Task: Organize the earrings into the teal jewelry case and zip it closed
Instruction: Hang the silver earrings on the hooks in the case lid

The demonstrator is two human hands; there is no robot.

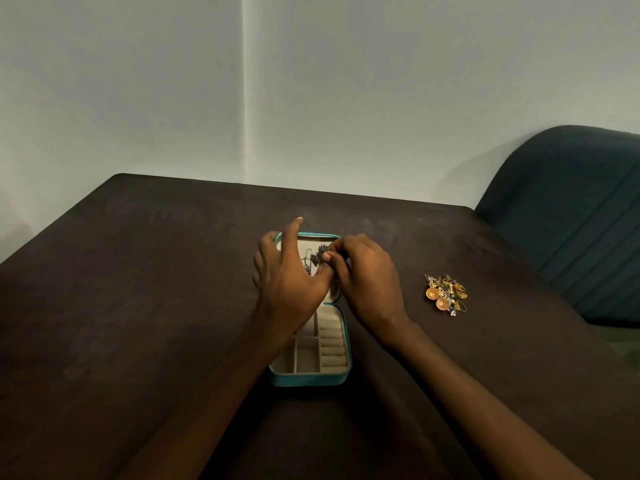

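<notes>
Pinching a dark silver earring (323,250) between the fingertips of my right hand (369,282), I held it over the far half of the teal jewelry case (310,377), which lay open flat on the dark table (138,306) under both my hands. My left hand (289,282) rested on that same far half with fingers straight and relaxed, grasping nothing, just beside more dark earrings (309,263) already lying there. Well off to the right of my right hand sat a small heap of gold earrings (445,294).
</notes>
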